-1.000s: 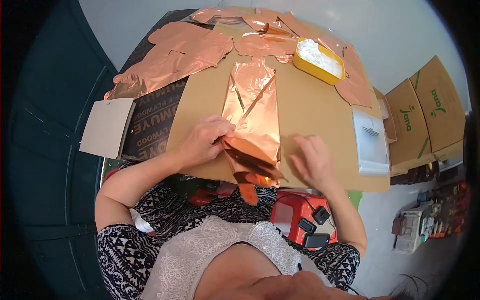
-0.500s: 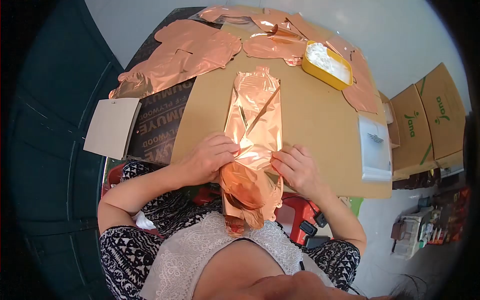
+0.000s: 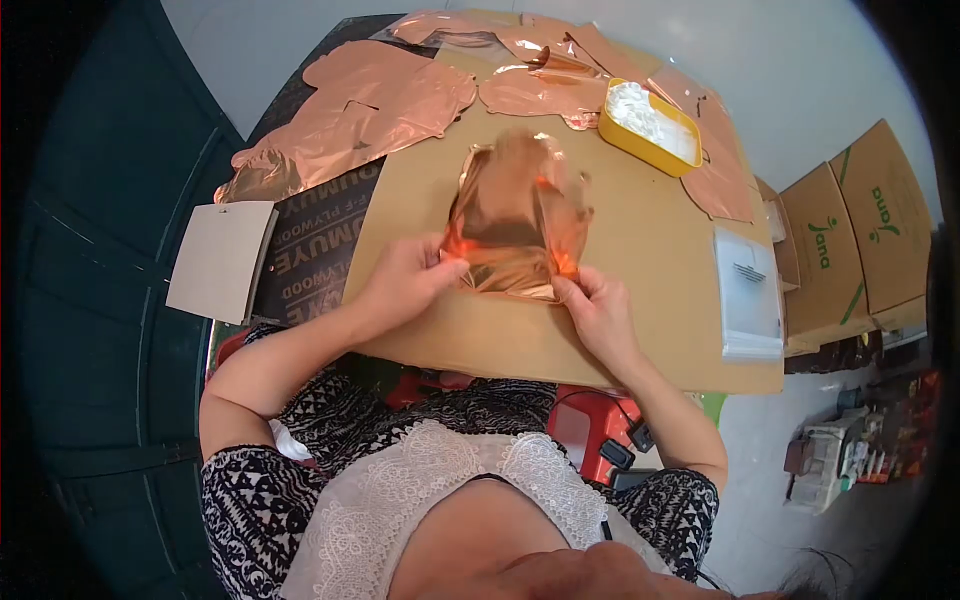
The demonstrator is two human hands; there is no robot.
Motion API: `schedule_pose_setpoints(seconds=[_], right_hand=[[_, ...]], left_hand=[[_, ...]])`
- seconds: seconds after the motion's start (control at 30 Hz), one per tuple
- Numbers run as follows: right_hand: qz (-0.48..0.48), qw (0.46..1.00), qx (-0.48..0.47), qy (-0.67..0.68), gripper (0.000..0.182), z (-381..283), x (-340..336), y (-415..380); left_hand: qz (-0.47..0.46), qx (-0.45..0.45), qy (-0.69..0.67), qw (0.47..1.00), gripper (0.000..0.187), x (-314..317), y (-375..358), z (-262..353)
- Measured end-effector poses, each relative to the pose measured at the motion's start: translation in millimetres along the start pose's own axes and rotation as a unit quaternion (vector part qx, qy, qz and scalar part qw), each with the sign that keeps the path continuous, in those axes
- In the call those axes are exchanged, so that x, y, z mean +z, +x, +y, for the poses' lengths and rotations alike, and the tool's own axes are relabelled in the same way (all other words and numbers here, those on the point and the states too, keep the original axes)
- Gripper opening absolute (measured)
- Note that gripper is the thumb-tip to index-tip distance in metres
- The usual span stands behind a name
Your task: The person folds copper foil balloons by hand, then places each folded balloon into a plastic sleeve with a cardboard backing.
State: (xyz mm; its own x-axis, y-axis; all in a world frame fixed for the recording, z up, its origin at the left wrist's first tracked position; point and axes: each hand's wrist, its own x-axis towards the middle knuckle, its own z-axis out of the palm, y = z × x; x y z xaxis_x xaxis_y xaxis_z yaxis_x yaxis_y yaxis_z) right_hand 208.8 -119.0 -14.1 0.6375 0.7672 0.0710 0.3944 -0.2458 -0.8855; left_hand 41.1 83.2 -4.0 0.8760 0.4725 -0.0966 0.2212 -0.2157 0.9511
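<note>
A flat, shiny rose-gold foil balloon (image 3: 505, 215) lies folded on the cardboard in front of me, with its far part blurred by motion. My left hand (image 3: 415, 270) pinches its near left corner, thumb on top. At the near right corner my right hand (image 3: 597, 300) grips the foil between thumb and fingers. The near edge of the balloon is a straight fold running between both hands. More flat foil balloons of the same colour (image 3: 375, 105) are spread at the back of the table.
A yellow tub (image 3: 652, 148) of white powder stands at the back right. Clear plastic bags (image 3: 748, 295) lie on the right edge of the cardboard sheet (image 3: 660, 260). Cardboard boxes (image 3: 845, 230) are to the right, and a beige card folder (image 3: 222, 260) sits at the left edge.
The near part of the balloon, which hung over the table edge toward me, is now folded up and away over the rest. Both hands have moved slightly farther from me, still holding the foil.
</note>
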Motion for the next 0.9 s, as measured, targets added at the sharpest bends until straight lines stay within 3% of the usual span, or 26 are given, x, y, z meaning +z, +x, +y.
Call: schedule_pose_setpoints(seconds=[0.07,0.17,0.27,0.37,0.47,0.7,0.8,0.83,0.9], right_hand=[[-0.004,0.998,0.045,0.046,0.014,1.3,2.9,6.5],[0.051,0.998,-0.038,0.024,0.033,17.3,10.7,12.2],[0.017,1.000,0.007,-0.021,0.059,-5.8,3.2,6.4],[0.047,0.993,-0.071,-0.085,0.068,14.3,7.0,3.5],[0.003,0.992,-0.037,-0.121,0.074,5.5,3.4,4.4],[0.001,0.991,-0.037,-0.132,0.082,5.1,4.7,13.4],[-0.020,0.990,-0.030,-0.137,0.084,-2.7,3.1,15.8],[-0.032,0.989,-0.021,-0.140,0.085,-5.8,2.1,17.5],[-0.043,0.987,-0.024,-0.152,0.086,-7.7,1.3,21.5]], left_hand=[[0.021,-0.011,-0.092,0.995,0.014,4.0,10.2,10.0],[0.008,-0.082,-0.034,0.996,0.014,-2.4,19.4,12.7],[0.010,-0.118,-0.043,0.992,0.015,-3.9,22.5,17.7],[0.021,-0.141,-0.036,0.989,0.017,-0.8,24.2,28.5],[0.017,-0.167,-0.026,0.985,0.017,-2.9,29.2,26.7],[0.010,-0.167,-0.098,0.981,0.019,-4.4,35.6,13.5],[0.009,-0.154,-0.054,0.987,0.021,-15.1,27.6,24.1],[0.060,-0.095,0.057,0.992,0.025,-16.5,23.5,26.5],[0.155,0.028,0.276,0.948,0.035,-16.9,13.0,31.5]])
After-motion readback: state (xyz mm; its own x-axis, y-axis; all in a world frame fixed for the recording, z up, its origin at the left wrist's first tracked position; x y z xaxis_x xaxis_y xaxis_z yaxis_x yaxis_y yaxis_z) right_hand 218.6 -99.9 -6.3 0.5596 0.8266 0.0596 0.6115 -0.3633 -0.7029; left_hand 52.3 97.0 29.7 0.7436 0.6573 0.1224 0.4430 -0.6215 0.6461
